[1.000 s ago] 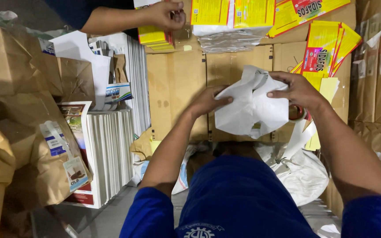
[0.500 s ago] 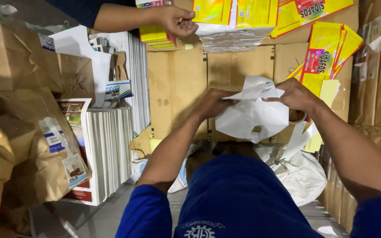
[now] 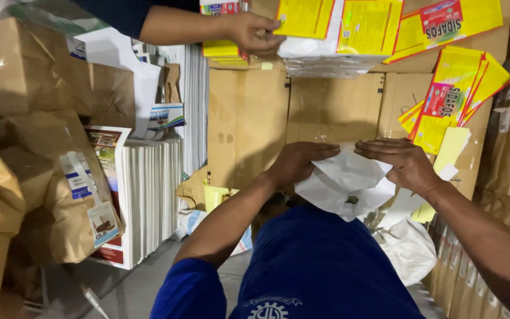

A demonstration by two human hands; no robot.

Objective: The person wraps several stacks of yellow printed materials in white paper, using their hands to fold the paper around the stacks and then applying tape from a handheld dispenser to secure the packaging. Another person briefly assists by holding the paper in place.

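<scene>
A crumpled white paper sheet [image 3: 345, 188] lies against a brown cardboard box [image 3: 249, 127] in front of me. My left hand [image 3: 298, 163] presses flat on the paper's left side. My right hand [image 3: 399, 162] presses flat on its right side, fingers stretched toward the left hand, fingertips almost meeting. The paper bulges out below both palms. My blue shirt fills the lower middle of the view.
Another person's hand [image 3: 254, 31] grips yellow packets [image 3: 224, 50] at the top, beside a plastic-wrapped bundle [image 3: 332, 44]. Loose yellow-and-red packets [image 3: 450, 100] lie at right. Brown paper-wrapped parcels [image 3: 25, 153] and a stack of white printed sheets [image 3: 149, 195] stand at left.
My hands folded the white paper down and came together over it, pressing it flatter against the box. The other person's hand shifted slightly right on the yellow packets.
</scene>
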